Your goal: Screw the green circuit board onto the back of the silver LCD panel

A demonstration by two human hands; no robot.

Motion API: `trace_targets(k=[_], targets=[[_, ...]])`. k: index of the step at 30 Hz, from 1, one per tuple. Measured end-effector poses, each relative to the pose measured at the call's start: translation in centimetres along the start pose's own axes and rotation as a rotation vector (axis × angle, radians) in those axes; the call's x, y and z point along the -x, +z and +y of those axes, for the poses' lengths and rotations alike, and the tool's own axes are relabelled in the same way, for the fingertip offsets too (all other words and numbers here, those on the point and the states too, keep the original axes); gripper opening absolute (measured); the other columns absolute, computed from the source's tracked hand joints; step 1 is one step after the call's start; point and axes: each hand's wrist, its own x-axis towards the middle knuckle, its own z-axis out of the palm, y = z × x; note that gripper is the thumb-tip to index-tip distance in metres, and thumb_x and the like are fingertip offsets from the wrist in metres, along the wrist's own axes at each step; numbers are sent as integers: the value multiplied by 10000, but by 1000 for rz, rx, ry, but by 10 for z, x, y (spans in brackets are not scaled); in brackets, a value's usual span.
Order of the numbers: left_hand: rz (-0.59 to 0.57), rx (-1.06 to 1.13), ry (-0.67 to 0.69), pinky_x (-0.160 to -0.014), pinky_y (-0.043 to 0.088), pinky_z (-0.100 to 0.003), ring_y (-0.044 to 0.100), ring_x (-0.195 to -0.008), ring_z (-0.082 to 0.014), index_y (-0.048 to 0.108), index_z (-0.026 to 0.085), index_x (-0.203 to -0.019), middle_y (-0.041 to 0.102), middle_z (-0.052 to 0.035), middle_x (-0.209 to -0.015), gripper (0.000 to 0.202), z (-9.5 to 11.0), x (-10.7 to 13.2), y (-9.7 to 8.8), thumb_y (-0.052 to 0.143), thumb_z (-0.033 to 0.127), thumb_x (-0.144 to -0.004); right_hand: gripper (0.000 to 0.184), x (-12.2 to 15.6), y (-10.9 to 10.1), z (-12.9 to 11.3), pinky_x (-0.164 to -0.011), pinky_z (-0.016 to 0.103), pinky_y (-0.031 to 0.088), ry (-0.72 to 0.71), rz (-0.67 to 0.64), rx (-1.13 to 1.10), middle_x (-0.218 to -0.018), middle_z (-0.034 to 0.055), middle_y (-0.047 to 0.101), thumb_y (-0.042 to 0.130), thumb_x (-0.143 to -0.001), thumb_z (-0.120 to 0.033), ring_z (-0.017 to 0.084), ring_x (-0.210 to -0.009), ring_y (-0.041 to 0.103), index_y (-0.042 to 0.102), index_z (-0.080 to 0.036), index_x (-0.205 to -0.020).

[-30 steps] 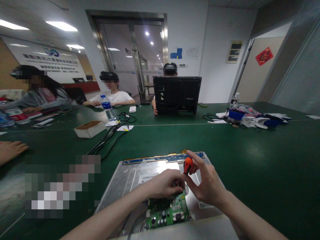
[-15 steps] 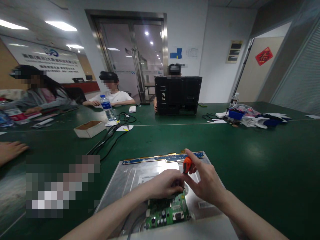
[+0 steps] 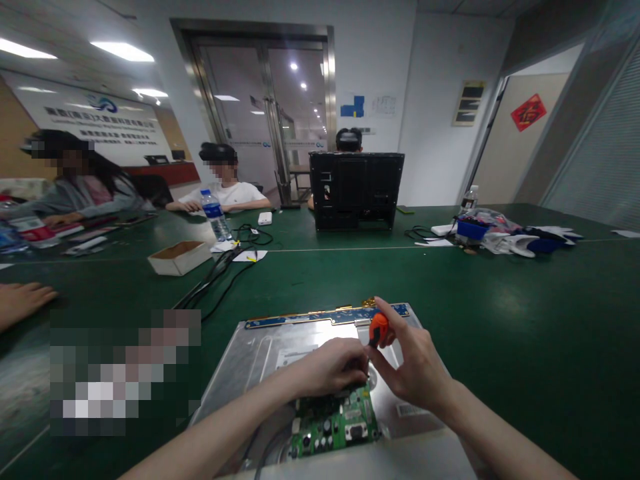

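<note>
My right hand [image 3: 417, 363] grips a screwdriver [image 3: 379, 328] by its orange and black handle, index finger stretched up past it. The thin shaft points down toward the upper edge of a green circuit board [image 3: 337, 427]. Beside that shaft, my left hand [image 3: 335, 367] is closed with its fingertips curled in; whatever they pinch is hidden. Both hands are over a silvery metal panel [image 3: 250, 360], on which the board sits. Along the panel's far edge runs a narrow blue circuit strip [image 3: 300, 320].
Beyond the panel lie black cables [image 3: 215, 273], an open cardboard box [image 3: 180, 259] and a water bottle [image 3: 215, 217]. A black monitor housing [image 3: 357, 190] stands across the table, a person behind it. Another person's hand [image 3: 25, 303] rests at left. Gloves and bags [image 3: 510, 233] are piled at right.
The screwdriver handle has shifted slightly right and turned, along with my right fingers. My left hand stays nearly in place. Behind the black housing, the person's head shows a little differently.
</note>
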Motion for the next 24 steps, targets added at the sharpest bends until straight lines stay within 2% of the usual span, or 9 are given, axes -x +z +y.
trace_targets(k=[13,24], targets=[[-17,13,8,-732,464,-242,615,-824,-180,664,186,-890,675,-11,-888,76,-1,-1,0,675,153,-822,684,-2,-2,-3,-513,272,520,-21,11,10,-749,5,654,512,-910,-187,163,-564,615,232,-168,-1534],[-19,18,22,-721,446,-233,604,-800,-171,665,181,-884,668,-4,-873,121,1,-1,-1,687,94,-802,665,-3,-3,-5,-529,275,496,-13,-8,36,-757,5,659,512,-916,-199,163,-564,628,244,-177,-1524]])
